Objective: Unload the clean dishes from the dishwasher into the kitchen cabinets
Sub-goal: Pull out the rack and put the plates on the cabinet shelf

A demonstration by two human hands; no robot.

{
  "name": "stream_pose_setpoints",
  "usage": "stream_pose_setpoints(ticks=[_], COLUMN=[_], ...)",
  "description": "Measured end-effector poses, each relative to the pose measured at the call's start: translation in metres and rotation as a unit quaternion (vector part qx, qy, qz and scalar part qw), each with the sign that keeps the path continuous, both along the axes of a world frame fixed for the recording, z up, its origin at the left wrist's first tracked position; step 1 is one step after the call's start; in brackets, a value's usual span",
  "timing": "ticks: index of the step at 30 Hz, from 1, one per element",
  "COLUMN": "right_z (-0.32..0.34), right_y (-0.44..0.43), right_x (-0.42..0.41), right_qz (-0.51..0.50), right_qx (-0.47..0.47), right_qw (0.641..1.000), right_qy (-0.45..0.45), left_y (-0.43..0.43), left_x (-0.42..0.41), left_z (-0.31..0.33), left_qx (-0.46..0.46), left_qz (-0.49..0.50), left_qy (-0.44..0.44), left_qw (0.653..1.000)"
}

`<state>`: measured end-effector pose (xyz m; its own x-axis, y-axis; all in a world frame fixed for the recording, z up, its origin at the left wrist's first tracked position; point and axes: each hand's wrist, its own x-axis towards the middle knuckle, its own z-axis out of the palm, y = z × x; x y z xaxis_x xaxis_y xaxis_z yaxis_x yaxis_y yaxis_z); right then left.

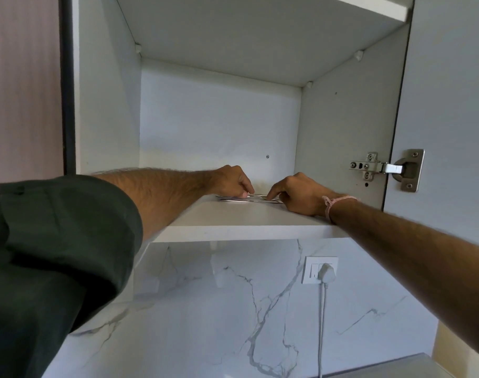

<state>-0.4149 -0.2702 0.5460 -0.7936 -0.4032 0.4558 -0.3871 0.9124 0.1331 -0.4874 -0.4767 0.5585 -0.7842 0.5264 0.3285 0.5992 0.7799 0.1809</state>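
Observation:
Both my hands reach into an open white wall cabinet, resting on its bottom shelf point(233, 216). Flat metal cutlery point(249, 198), thin and shiny, lies on the shelf between them, seen edge-on. My left hand point(233, 181) pinches the cutlery's left part with fingers curled down. My right hand point(295, 193), a pink string at its wrist, touches the right end with its fingertips. How many pieces lie there I cannot tell.
The cabinet door point(451, 105) stands open at the right on a metal hinge point(385, 169). An upper shelf point(233, 36) is overhead. Below is a marble backsplash point(205, 309) with a wall socket point(318, 270) and a white plugged-in cord.

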Motion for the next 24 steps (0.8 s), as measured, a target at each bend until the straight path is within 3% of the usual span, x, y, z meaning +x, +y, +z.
stream_pose_setpoints(ticks=[13, 24], right_z=[0.004, -0.011], right_y=[0.013, 0.067], right_x=[0.096, 0.267], right_qz=[-0.100, -0.069], right_qx=[0.037, 0.103], right_qw=[0.994, 0.989], right_qy=[0.003, 0.082], left_y=[0.005, 0.091], left_x=[0.107, 0.280], left_z=[-0.017, -0.070], left_qx=[-0.009, 0.120], left_qz=[0.116, 0.174], left_qy=[0.019, 0.057], left_qw=[0.993, 0.976])
